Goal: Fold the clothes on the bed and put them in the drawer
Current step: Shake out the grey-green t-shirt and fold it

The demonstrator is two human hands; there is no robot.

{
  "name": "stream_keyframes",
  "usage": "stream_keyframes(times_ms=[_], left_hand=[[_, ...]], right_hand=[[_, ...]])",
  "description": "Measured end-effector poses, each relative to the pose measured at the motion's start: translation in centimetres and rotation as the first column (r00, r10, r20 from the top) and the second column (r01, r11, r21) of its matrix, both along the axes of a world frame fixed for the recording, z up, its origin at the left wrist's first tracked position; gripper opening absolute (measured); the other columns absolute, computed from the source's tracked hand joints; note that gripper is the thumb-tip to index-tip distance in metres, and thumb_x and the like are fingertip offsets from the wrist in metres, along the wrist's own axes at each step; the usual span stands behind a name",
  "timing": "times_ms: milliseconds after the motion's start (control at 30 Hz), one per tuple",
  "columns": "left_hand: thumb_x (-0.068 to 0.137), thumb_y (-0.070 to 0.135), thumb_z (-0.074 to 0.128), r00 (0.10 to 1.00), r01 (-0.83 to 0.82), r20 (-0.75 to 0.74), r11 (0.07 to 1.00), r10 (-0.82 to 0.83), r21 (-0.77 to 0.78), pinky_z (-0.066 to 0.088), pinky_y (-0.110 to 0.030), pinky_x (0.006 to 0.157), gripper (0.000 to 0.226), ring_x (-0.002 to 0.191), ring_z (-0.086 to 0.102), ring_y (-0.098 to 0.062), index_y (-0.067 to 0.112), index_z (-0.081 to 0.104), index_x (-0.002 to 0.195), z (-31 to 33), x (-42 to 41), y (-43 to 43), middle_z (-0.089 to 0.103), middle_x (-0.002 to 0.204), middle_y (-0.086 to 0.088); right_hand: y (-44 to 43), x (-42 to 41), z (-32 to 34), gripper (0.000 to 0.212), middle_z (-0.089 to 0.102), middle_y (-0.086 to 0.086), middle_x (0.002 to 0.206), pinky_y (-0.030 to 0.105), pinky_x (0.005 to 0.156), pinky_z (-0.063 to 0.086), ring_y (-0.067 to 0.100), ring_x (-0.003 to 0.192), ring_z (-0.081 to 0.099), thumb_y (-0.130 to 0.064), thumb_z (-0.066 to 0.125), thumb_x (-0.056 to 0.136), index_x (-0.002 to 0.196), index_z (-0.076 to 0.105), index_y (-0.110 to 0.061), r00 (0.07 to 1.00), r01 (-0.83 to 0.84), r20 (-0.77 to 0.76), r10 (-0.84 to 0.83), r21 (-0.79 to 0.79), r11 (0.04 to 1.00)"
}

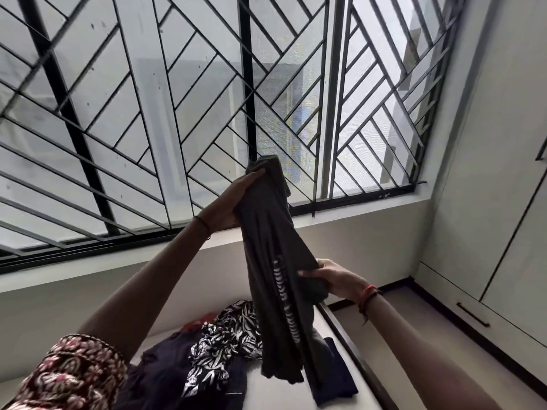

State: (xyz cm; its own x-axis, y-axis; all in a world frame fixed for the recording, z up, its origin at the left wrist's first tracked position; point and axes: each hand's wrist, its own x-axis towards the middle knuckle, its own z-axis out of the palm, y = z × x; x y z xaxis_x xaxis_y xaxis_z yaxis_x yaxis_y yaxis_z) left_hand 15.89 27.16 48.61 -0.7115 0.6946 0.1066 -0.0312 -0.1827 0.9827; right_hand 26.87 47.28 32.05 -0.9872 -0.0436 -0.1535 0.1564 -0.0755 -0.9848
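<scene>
White lettering runs down the limp, soft dark garment (275, 261), too blurred to read, and you hold it up over the bed (272, 396), your left hand (239, 199) flat with straight fingers against its top, your right hand (331, 279) curled round its bunched middle, above a leaf-print cloth (219, 344).
</scene>
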Motion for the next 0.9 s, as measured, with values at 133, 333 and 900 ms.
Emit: stream_keyframes(times_ms=[133,333,900], left_hand=[[0.096,0.022,0.050,0.994,-0.097,-0.050,0.994,0.099,0.044,0.057,-0.021,0.068,0.018,0.074,0.069,-0.009,0.011,0.063,0.103,-0.6,-1.9,-2.6,0.074,0.087,-0.001],[0.094,0.018,0.055,0.982,-0.179,-0.082,0.975,0.169,-0.128,0.057,-0.020,0.068,0.016,0.076,0.068,-0.005,0.016,0.064,0.106,-4.8,-4.4,-6.5,0.072,0.089,0.002],[0.087,0.029,0.067,0.756,0.129,-0.536,0.889,-0.375,-0.440,0.033,-0.021,0.109,0.051,0.130,0.044,-0.004,0.019,0.050,0.134,-7.8,-1.1,-1.4,0.052,0.138,0.005]], right_hand=[[2.8,0.4,0.1,0.045,0.069,0.013,0.100,0.029,0.072,0.058,0.020,0.082,0.068,-0.009,0.084,0.063,0.102,0.063,-0.007,0.986,0.128,-0.067,-0.152,-0.270,0.954],[4.6,0.8,2.5,0.066,0.072,0.006,0.081,0.023,0.060,0.057,0.014,0.069,0.069,-0.023,0.097,0.033,0.089,0.066,-0.008,0.934,0.269,-0.128,-0.333,-0.359,0.893],[-1.4,-1.5,9.2,0.014,0.073,0.005,0.086,0.018,0.069,0.056,0.009,0.072,0.068,-0.007,0.058,0.090,0.095,0.071,-0.003,0.987,0.022,-0.161,-0.023,-0.004,1.000]])
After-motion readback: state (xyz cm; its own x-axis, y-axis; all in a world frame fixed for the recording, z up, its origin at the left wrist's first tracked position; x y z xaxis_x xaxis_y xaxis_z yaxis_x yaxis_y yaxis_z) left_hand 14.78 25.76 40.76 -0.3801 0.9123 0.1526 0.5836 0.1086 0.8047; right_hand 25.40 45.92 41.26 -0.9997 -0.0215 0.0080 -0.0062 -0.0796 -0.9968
